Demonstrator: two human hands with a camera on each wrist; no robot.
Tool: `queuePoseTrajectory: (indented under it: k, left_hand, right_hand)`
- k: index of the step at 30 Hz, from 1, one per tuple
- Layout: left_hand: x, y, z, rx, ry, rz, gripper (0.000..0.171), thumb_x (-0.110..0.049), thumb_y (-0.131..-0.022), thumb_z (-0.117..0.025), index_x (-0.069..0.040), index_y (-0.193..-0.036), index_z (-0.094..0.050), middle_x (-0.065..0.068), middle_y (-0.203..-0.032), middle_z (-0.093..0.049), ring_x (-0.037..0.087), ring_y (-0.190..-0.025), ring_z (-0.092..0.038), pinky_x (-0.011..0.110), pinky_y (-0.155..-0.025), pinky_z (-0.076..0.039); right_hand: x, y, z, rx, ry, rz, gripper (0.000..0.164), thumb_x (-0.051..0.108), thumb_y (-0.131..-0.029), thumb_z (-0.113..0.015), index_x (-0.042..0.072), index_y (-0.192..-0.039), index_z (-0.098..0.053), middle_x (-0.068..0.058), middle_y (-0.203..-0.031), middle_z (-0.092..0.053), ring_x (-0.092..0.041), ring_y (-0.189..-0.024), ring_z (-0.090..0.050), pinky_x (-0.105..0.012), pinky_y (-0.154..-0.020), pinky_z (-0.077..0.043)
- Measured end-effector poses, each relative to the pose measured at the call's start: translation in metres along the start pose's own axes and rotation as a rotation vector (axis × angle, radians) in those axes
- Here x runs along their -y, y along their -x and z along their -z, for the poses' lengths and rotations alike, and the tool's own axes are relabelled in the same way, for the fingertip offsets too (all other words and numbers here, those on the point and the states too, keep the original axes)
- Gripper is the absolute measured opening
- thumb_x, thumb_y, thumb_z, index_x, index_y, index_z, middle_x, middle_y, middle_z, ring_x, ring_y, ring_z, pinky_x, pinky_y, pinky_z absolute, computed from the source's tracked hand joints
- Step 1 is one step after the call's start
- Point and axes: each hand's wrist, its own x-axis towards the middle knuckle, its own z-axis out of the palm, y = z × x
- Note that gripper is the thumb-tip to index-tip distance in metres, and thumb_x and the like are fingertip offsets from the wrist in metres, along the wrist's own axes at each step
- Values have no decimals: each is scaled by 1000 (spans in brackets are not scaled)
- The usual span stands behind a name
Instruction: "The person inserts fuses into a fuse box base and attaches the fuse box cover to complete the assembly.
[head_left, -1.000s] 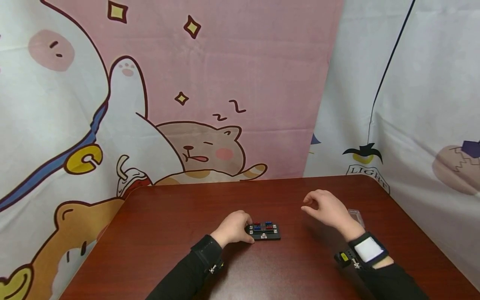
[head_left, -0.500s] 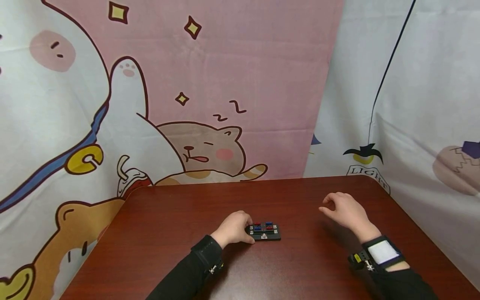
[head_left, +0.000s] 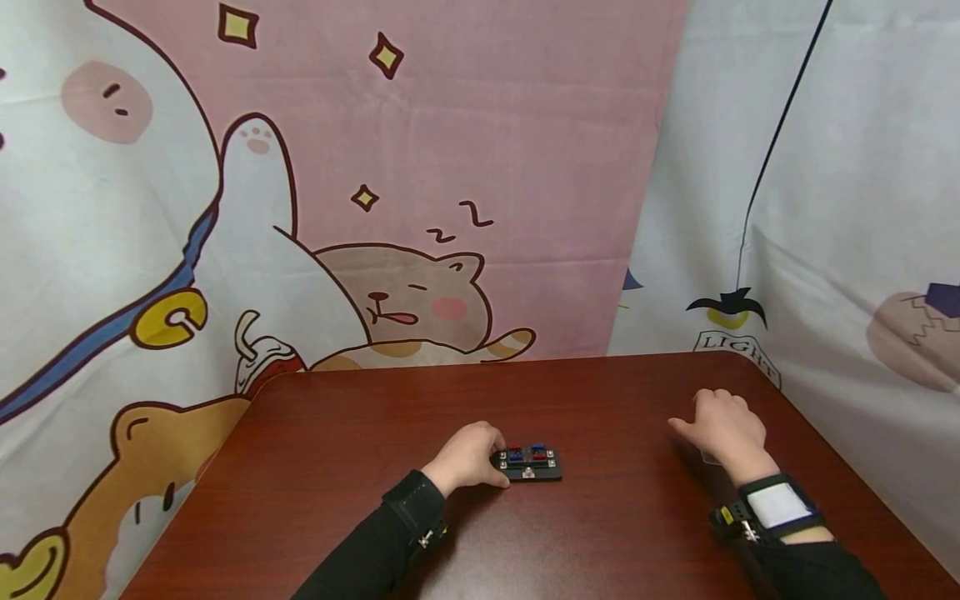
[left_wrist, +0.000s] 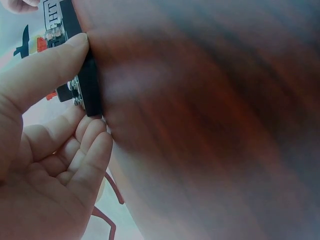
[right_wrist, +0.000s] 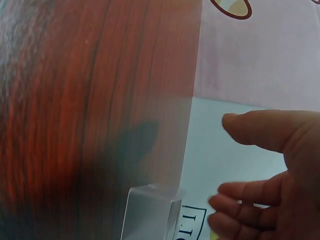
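Observation:
A black fuse block (head_left: pixel 538 472) with red and blue fuses and metal screw terminals lies on the table. My left hand (head_left: pixel 467 454) pinches its left end, the thumb on the near side. In the left wrist view, the thumb presses the black base (left_wrist: pixel 92 95) while the fingers curl at its lower end. Farther right, my right hand (head_left: pixel 727 429) hovers over the table, fingers relaxed, holding nothing. Just below it stands a clear plastic cover (right_wrist: pixel 150 215), seen in the right wrist view and almost wholly hidden by the hand in the head view.
The reddish-brown wooden table (head_left: pixel 585 542) has rounded far corners. Behind it hangs a cloth backdrop (head_left: pixel 525 150) with cartoon animals, in pink and white. Both wrists wear black straps (head_left: pixel 414 502) with small devices.
My right hand has moved right, from right of the fuse block to over the clear cover, and its fingers have spread somewhat. The left hand and the fuse block stay put.

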Motion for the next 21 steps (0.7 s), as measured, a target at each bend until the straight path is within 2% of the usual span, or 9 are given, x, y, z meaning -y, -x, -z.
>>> queuePoseTrajectory:
  k: [7,16,21]
  left_hand:
    - [0,-1,1,4,3,-2,45,-35,-66,-92,-9,-96,-72,-4,-86,-59,10,-79,-55,29,-76,-48]
    - [1,0,0,2,7,-6,45,-35,-66,-92,-9,-96,-71,-4,-86,-59,10,-79,-55,29,-76,-48]
    - [1,0,0,5,6,-5,45,-34,-66,-92,-9,-97,-71,-4,-86,-59,10,-79,-55,30,-76,-48]
  right_hand:
    - [-8,1,3,63,11,-90,66,48,-82,-74,-13,-98,-57,-29,-93,-51,-44,-86,-47,-50,-62,-46]
    - [-14,0,2,195,11,-180,66,54,-84,-69,-10,-99,-61,-23,-84,-52,-36,-76,-52,-46,-60,-46]
    - [-14,-1,-1,256,12,-211,55,48,-90,-64,-6,-95,-62,-16,-77,-51,-31,-72,-51,-42,-60,-44]
